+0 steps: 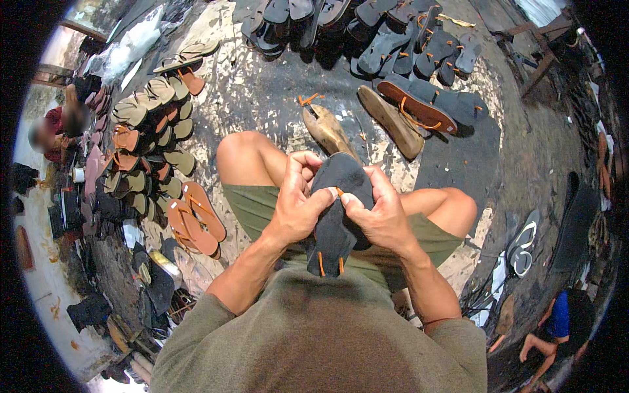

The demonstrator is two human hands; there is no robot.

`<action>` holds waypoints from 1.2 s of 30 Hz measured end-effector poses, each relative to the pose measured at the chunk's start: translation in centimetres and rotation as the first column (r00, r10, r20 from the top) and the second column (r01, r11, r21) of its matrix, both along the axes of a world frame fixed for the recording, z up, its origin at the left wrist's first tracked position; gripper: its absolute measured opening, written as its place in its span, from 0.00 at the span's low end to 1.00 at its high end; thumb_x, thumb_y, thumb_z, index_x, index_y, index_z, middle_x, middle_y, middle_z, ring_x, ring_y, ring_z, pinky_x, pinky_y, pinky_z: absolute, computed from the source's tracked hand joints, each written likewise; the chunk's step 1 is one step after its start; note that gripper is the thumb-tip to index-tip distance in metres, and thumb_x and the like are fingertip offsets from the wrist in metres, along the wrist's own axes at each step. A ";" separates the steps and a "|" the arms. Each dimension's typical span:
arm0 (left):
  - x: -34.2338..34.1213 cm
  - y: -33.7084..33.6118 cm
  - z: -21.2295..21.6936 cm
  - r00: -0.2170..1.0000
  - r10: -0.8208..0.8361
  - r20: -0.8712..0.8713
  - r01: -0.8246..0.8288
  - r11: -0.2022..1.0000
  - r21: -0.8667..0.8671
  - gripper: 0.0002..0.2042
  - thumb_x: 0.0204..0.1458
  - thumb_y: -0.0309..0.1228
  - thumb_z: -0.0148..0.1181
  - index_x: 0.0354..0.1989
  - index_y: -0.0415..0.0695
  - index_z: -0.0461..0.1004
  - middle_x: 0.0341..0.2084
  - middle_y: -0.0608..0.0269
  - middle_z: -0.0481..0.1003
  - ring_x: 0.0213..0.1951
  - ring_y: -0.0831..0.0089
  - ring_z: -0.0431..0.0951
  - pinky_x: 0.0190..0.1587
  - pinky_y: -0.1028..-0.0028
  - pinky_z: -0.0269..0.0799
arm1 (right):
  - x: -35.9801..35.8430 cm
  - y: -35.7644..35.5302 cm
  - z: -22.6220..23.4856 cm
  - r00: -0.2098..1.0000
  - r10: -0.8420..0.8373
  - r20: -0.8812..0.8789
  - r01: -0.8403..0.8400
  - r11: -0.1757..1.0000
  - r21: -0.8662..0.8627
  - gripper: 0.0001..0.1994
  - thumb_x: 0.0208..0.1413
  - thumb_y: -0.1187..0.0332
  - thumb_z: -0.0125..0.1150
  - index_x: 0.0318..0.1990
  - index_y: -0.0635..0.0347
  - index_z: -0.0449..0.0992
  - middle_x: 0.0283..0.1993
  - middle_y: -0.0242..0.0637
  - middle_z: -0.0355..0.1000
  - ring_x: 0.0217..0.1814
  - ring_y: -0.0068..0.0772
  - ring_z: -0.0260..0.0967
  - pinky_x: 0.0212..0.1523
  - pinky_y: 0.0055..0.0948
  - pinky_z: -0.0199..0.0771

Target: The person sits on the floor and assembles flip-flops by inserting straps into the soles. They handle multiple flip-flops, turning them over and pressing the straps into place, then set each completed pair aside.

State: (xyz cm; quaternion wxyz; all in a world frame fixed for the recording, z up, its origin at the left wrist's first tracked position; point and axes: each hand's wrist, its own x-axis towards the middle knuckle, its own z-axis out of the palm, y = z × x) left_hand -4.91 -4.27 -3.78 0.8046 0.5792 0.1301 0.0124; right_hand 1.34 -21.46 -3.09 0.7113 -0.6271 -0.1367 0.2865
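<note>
Hanging over the shorts (259, 209), the sole (335, 226) sits pinched at both edges: left hand (298, 208) and right hand (383, 213) angle inward, 2 thumbs on top near an orange strap (339, 191), left fingers curled, right ones mostly hidden behind. Beyond lies a wooden last (327, 134).

This view is taken from the person's head, through a wide fisheye lens, and it faces steeply downward. The bare left hand (296, 206) and the bare right hand (380, 213) appear around its middle, at close range. Below the hands, the brown-green cloth shirt (321, 327) is very near. Beyond them, it reaches the worn, patchy dark floor (262, 92).
</note>
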 end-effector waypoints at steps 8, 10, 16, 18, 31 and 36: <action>-0.8 -1.9 0.0 0.964 -0.245 -0.108 0.185 0.319 0.930 0.54 0.48 0.35 0.74 0.77 0.36 0.41 0.72 0.30 0.49 0.69 0.39 0.61 0.68 0.50 0.61 | 5.0 1.3 -3.5 0.996 -0.084 0.027 0.081 0.991 0.105 0.18 0.65 0.64 0.65 0.57 0.64 0.72 0.49 0.38 0.76 0.48 0.26 0.73 0.50 0.33 0.77; -1.0 0.3 -2.4 0.964 -0.267 0.002 0.118 0.434 0.893 0.51 0.48 0.27 0.70 0.77 0.37 0.40 0.72 0.33 0.51 0.66 0.45 0.68 0.67 0.54 0.65 | 9.0 -1.4 -4.4 0.948 -0.081 -0.309 0.104 0.993 0.059 0.24 0.72 0.48 0.51 0.54 0.64 0.76 0.45 0.38 0.78 0.41 0.28 0.77 0.37 0.30 0.83; -1.7 5.7 -0.1 0.980 -0.079 -0.185 0.058 0.992 -0.112 0.36 0.59 0.24 0.62 0.75 0.39 0.52 0.62 0.56 0.71 0.60 0.69 0.75 0.63 0.66 0.73 | 16.2 -8.3 -19.0 0.843 -0.252 0.476 0.528 0.560 -0.638 0.33 0.59 0.46 0.65 0.58 0.71 0.73 0.52 0.59 0.78 0.54 0.54 0.76 0.54 0.44 0.74; -2.4 6.3 0.1 0.986 -0.020 -0.165 0.002 0.994 -0.112 0.37 0.59 0.25 0.63 0.75 0.39 0.52 0.62 0.57 0.71 0.60 0.69 0.75 0.63 0.67 0.72 | 14.8 -4.2 -16.2 0.894 -0.103 0.437 0.436 0.425 -0.793 0.46 0.47 0.48 0.76 0.70 0.65 0.62 0.67 0.68 0.64 0.73 0.65 0.58 0.71 0.51 0.59; 2.7 9.5 -1.7 0.949 0.305 0.084 -0.307 0.820 0.484 0.30 0.67 0.31 0.44 0.76 0.32 0.50 0.35 0.70 0.68 0.32 0.84 0.61 0.35 0.80 0.62 | 3.0 -1.9 -5.8 0.970 -0.245 -0.006 0.244 0.969 -0.037 0.29 0.59 0.59 0.68 0.63 0.67 0.71 0.54 0.45 0.78 0.57 0.32 0.73 0.58 0.34 0.73; 3.8 7.6 -1.8 0.936 0.274 0.220 -0.328 0.463 0.823 0.29 0.65 0.29 0.41 0.73 0.25 0.51 0.57 0.41 0.71 0.57 0.62 0.74 0.60 0.66 0.69 | -4.0 -0.6 0.5 0.962 -0.267 0.058 0.271 0.960 -0.070 0.31 0.55 0.67 0.72 0.64 0.72 0.69 0.58 0.54 0.75 0.61 0.40 0.73 0.62 0.38 0.72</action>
